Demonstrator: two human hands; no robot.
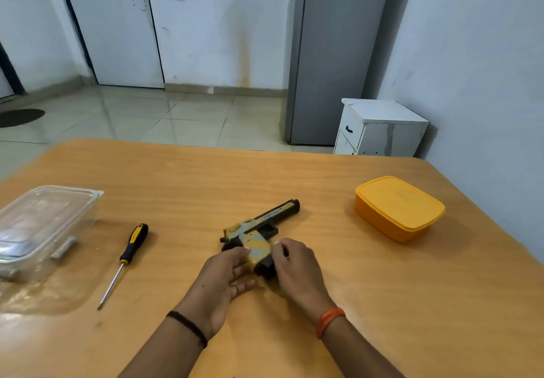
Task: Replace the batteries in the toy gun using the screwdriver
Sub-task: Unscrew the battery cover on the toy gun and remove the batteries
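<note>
A clear plastic container (44, 227) with its lid on sits at the left edge of the wooden bench (294, 177); something pale and flat lies inside, too blurred through the plastic to name. On the right side of the bench stands a yellow lidded box (399, 207), shut, so what it holds cannot be seen.

The toy gun (260, 235) lies on its side near the middle of the bench, its black barrel pointing away and to the right, its yellow-and-grey handle toward the person. The screwdriver (125, 263), with a black and yellow handle, lies on the bench well to the left of the gun, between it and the clear container, tip toward the person.

Both forearms reach in from the near edge. The left hand (223, 280) lies palm-up with fingers loosely spread, the thumb touching the left side of the gun's handle; this grip is open. The right hand (297, 266) comes from the other side, its grip curled round the butt of the handle. A dark band circles the left wrist, an orange thread the right.
</note>
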